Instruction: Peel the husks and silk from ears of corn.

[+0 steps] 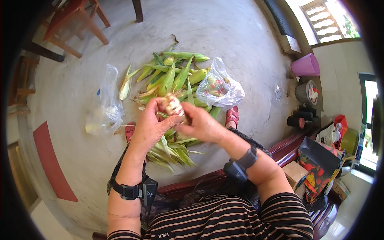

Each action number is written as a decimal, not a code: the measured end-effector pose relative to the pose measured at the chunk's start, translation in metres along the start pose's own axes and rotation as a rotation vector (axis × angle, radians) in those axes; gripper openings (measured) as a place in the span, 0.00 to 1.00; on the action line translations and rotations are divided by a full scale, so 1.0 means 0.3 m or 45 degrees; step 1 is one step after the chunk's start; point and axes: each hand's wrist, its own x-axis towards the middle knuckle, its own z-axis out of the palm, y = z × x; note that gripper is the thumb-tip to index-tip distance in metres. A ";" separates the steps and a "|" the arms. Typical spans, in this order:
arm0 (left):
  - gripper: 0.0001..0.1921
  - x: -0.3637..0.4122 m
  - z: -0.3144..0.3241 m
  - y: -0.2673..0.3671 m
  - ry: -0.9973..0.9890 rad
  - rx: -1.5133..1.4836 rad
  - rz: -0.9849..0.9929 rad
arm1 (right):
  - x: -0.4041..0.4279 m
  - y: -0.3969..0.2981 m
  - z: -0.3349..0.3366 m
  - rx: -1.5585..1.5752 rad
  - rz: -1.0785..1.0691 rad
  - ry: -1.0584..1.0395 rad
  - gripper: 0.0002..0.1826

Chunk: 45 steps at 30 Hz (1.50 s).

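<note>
A husked ear of corn (173,104) with pale and dark red kernels is held up over the pile on the floor. My left hand (150,124) grips it from the left, the thumb lying across its lower part. On the other side, my right hand (201,121) has its fingers curled about the lower end, blurred by motion. Beyond and beneath lie several ears of corn in green husks (168,79). Loose peeled husks (171,154) are heaped below my hands, between my feet.
To the right of the pile sits a clear plastic bag with red print (220,87). Another clear bag (106,105) and a single husk piece (126,85) lie leftward. A wooden chair (76,24), a purple bucket (305,65) and a waste bin (306,92) stand farther out.
</note>
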 end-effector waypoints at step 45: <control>0.23 -0.124 -0.230 -0.061 0.225 0.187 -0.137 | 0.209 0.785 0.458 -0.821 0.446 -0.340 0.61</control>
